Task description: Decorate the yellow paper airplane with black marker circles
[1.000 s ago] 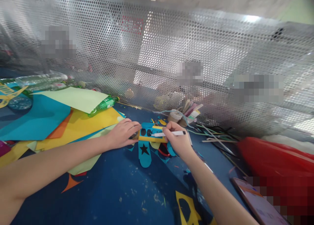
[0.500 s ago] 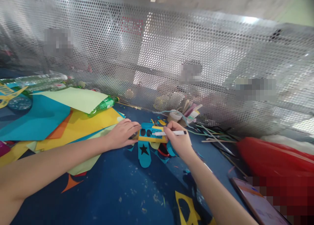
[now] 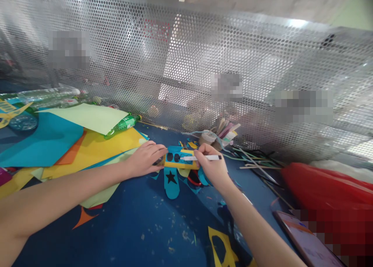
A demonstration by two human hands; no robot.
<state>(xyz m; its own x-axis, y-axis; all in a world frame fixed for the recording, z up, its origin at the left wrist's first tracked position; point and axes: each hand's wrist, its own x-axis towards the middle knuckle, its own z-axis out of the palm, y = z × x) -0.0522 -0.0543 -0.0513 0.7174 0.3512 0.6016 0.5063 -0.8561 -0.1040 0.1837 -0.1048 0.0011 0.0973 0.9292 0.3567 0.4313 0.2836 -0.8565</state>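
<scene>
A small model plane (image 3: 186, 165) lies on the blue table, its body wrapped in yellow and blue paper. Its near blue wing (image 3: 171, 187) carries a black star. Black filled circles and an outlined one run along the blue strip on top. My left hand (image 3: 145, 159) is wrapped around the plane's left end, which looks like clear plastic and is partly hidden by the fingers. Pinched in my right hand (image 3: 212, 164) is a white marker (image 3: 190, 158) with a black end, its tip at the blue strip near a black circle.
Coloured paper sheets (image 3: 101, 143) and a green bottle (image 3: 125, 125) lie at left. Behind are a tape roll (image 3: 208, 137) and a perforated metal screen (image 3: 116, 57). A red plastic bag (image 3: 323, 185), a phone (image 3: 303, 236) and a cut yellow paper scrap (image 3: 223, 247) lie right and in front.
</scene>
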